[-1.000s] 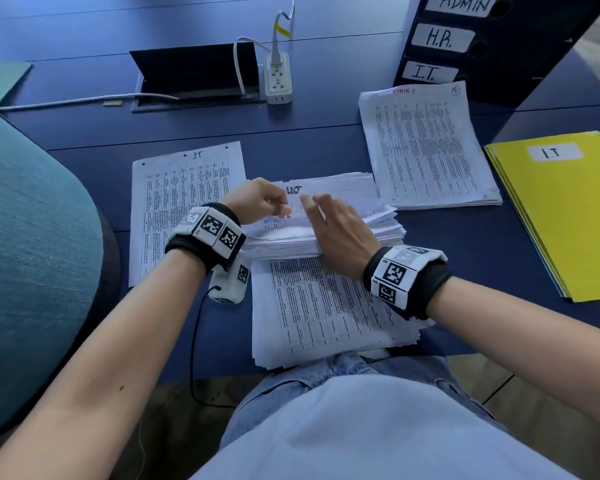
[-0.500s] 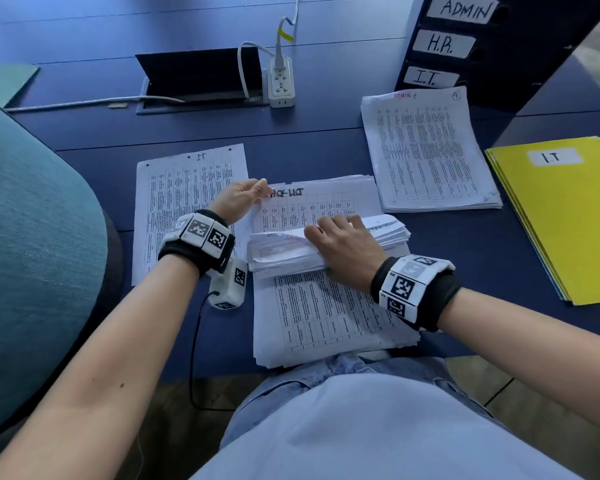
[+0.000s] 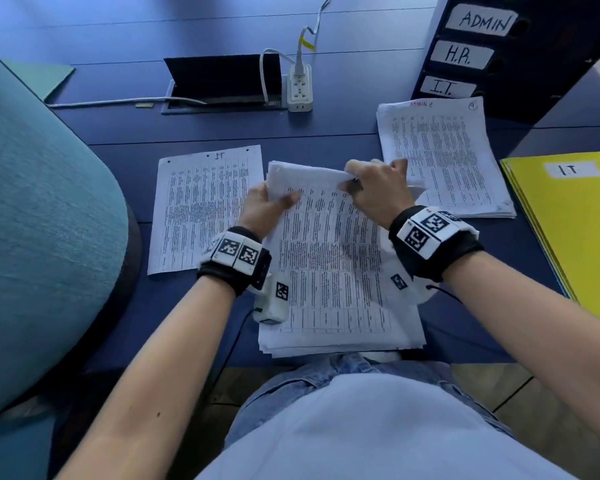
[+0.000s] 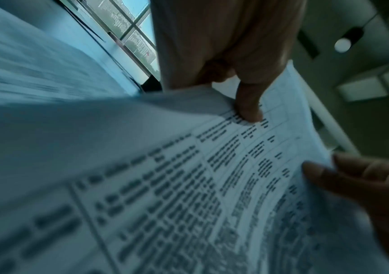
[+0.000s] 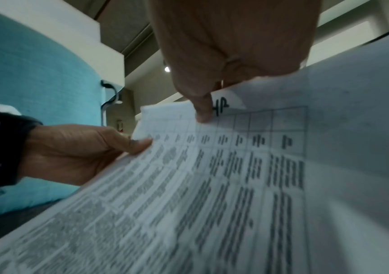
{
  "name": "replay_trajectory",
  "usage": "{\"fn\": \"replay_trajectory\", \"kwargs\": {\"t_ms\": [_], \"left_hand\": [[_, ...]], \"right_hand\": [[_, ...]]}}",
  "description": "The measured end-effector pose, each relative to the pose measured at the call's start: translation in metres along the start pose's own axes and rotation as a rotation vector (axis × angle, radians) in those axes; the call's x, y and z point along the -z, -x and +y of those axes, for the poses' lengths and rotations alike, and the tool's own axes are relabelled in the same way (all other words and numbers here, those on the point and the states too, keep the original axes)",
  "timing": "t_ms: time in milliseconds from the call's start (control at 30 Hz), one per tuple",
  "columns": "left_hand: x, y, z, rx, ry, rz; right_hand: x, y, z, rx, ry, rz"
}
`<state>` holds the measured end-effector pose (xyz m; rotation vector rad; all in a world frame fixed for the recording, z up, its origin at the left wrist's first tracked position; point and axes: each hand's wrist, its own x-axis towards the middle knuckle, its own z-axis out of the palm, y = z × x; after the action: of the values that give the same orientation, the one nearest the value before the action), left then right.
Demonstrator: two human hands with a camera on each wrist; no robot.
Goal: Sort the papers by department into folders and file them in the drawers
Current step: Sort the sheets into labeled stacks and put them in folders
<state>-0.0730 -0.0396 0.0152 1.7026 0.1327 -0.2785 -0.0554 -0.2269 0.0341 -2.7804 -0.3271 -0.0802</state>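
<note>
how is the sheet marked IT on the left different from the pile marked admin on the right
The IT sheet looks like a single page lying flat; the admin pile is a thick stack with layered edges. The IT sheet's heading is in dark ink, upside down from the head camera; the admin pile's is red and upright. Both carry printed tables, lie on the blue table, and neither hand touches them.
</note>
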Motion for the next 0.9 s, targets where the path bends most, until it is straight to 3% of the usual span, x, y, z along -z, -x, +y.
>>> {"fn": "replay_trajectory", "kwargs": {"t_ms": [67, 167, 233, 333, 567, 700, 833, 900], "left_hand": [[-0.006, 0.002, 0.013, -0.059, 0.050, 0.070], [0.004, 0.000, 0.040, -0.196, 0.147, 0.105], [0.015, 0.004, 0.060, -0.297, 0.266, 0.104], [0.016, 0.014, 0.087, -0.410, 0.389, 0.128], [-0.007, 0.041, 0.143, -0.644, 0.355, 0.318], [-0.003, 0.037, 0.125, -0.615, 0.342, 0.327], [-0.010, 0.030, 0.079, -0.396, 0.191, 0.226], [-0.013, 0.027, 0.068, -0.337, 0.133, 0.245]], "right_hand": [[0.005, 0.001, 0.006, -0.104, -0.095, 0.124], [0.024, 0.011, 0.021, -0.414, -0.350, 0.368], [0.034, 0.014, 0.030, -0.517, -0.650, 0.375], [0.050, 0.009, 0.022, -0.355, -0.904, 0.316], [0.090, 0.011, -0.017, -0.012, -0.968, 0.713], [0.075, 0.022, -0.012, -0.082, -1.036, 0.665], [0.050, 0.033, -0.006, -0.227, -1.034, 0.537], [0.046, 0.036, -0.004, -0.259, -0.997, 0.497]]}}
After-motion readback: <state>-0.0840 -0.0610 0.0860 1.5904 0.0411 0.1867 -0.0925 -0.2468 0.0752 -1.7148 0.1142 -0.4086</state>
